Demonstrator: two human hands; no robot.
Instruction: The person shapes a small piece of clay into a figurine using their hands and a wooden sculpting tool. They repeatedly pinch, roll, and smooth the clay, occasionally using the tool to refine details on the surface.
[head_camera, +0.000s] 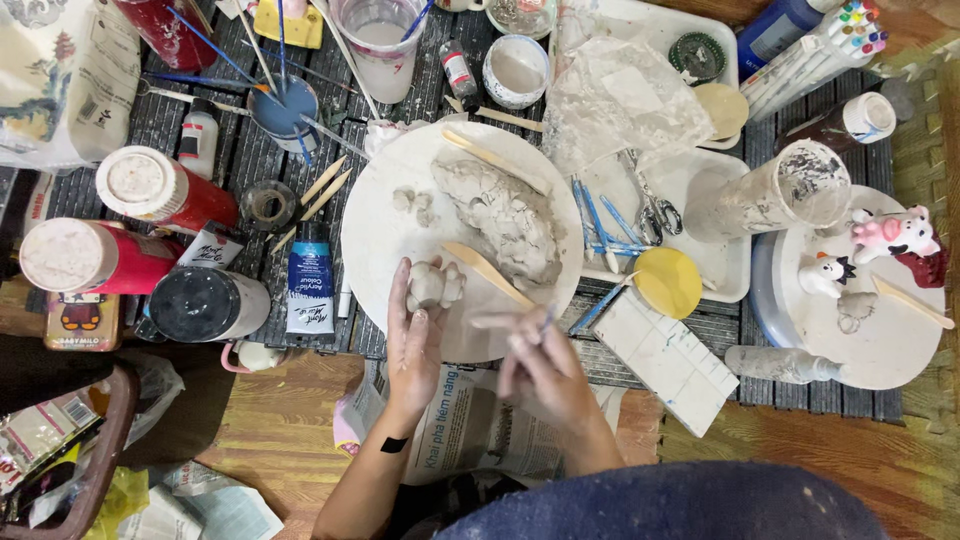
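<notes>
My left hand (413, 335) grips a small lump of pale grey clay (434, 284) at the near edge of a round white board (380, 230). My right hand (545, 370), slightly blurred, holds a thin blue-handled tool (547, 320) just right of that lump. On the board lie a large mass of grey clay (505, 215), a few small clay bits (412, 203) and two wooden modelling sticks (487, 272).
Paint jars and tubes (150, 185) crowd the left. A white tray (700, 260) with scissors (655, 215), blue tools and a yellow sponge (668, 282) sits right of the board. A turntable (870, 340) carries small painted figures (893, 235). Newspaper (470, 430) lies under my arms.
</notes>
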